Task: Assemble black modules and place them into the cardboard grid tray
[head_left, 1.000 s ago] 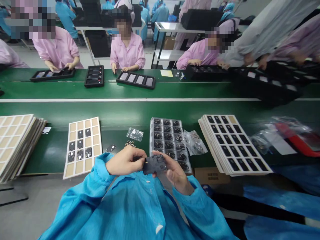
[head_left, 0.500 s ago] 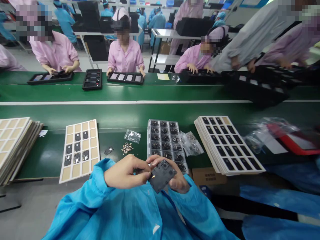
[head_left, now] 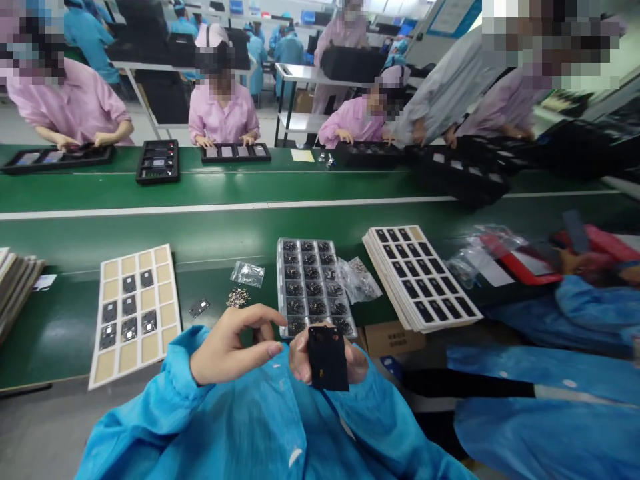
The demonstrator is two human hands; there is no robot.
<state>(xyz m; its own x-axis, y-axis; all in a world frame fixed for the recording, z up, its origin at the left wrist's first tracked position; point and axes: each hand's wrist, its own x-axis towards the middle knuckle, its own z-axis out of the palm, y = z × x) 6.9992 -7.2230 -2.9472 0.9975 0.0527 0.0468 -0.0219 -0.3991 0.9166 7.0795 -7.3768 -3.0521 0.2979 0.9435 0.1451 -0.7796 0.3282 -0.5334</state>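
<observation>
In front of my chest my right hand [head_left: 356, 365] grips a thin black rectangular plate [head_left: 327, 363], a device part with small holes along its top and a gold-coloured spot low on its face. The fingers behind the plate are partly hidden. My left hand [head_left: 233, 350] is to its left, apart from it, with thumb and forefinger spread and nothing visible between them. Beyond my hands lie a clear compartment box [head_left: 281, 280] full of small dark parts and a heap of tiny metallic pieces [head_left: 238, 297]. A small black part [head_left: 199, 307] rests on the green bench left of the heap.
A white-framed tray [head_left: 131, 347] with several black parts lies left. Stacked trays of black pieces [head_left: 425, 287] stand right, beside plastic bags [head_left: 359, 280] and a red item [head_left: 520, 257]. A blue sleeve [head_left: 595, 303] shows at far right. Pink-clad co-workers sit across the green bench [head_left: 225, 230].
My left hand has come away from the black plate and moved left, its fingers spreading. The plate has turned more upright in my right hand. The view has shifted right.
</observation>
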